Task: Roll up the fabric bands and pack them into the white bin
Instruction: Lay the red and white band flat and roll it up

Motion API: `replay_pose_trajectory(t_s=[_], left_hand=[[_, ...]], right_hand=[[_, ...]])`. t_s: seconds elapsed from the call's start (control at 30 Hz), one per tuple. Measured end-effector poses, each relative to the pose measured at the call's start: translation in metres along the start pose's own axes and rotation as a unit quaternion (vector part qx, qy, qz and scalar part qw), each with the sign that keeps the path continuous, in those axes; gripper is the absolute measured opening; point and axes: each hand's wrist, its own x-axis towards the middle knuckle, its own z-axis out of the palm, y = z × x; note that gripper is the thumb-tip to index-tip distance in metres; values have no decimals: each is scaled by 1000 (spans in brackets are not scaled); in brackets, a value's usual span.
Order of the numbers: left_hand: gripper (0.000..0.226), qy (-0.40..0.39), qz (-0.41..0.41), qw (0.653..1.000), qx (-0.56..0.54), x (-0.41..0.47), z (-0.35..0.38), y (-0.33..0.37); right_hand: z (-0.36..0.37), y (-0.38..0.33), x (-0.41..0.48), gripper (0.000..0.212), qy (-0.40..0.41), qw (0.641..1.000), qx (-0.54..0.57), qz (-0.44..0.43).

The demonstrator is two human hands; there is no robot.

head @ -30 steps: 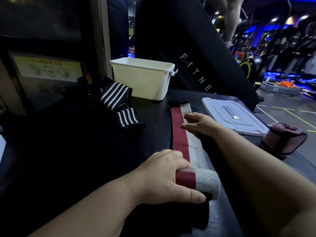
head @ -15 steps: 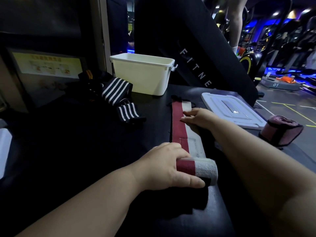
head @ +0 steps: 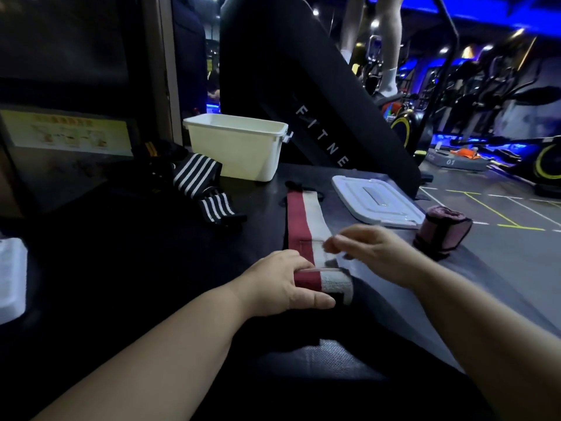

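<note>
Gripping the red-and-white fabric band (head: 302,220) by its roll, the left hand (head: 279,284) pinned seemingly soft, springy cloth; right hand (head: 373,253) blurred, unreadable.

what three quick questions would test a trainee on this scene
1. True or false: the left hand grips the rolled end of the red band.
2. Where is the lid? A: on the bin. B: lying flat, right of the red band. C: under the left hand.
3. Fill the gap: the black bands left of the bin have ___ stripes.
Key: 1 true; 2 B; 3 white.
</note>
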Motion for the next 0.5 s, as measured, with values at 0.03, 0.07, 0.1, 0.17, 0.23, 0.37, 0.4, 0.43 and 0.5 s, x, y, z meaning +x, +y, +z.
replay_pose_trajectory(t_s=[0.03, 0.07, 0.1, 0.17, 0.23, 0.37, 0.4, 0.43, 0.5], left_hand=[[57, -1, 0, 1000, -2, 0, 0, 1], [50, 1, 2, 1000, -5, 0, 1, 1], [45, 4, 4, 1000, -9, 0, 2, 1], [41, 8, 4, 1000, -20, 1, 2, 0], [35, 5, -1, 1000, -29, 1, 2, -1], [46, -5, -8, 1000, -30, 0, 2, -2], [57, -2, -12, 1000, -28, 0, 2, -3], [63, -1, -17, 1000, -24, 1, 2, -4], [59, -2, -26, 999, -22, 3, 3, -6]], right_hand=[[6, 7, -3, 9, 26, 999, -22, -1], [12, 15, -4, 12, 39, 998, -47, 0], [17, 21, -3, 17, 28, 997, -75, -5], [22, 29, 1, 30, -21, 988, -155, -19], [23, 33, 4, 35, -43, 980, -194, -21], [24, 34, 5, 30, 48, 980, -187, -48], [23, 31, 5, 31, 54, 985, -155, -47], [22, 28, 5, 32, 40, 992, -112, -33], [21, 23, 5, 37, -15, 998, -61, 18]])
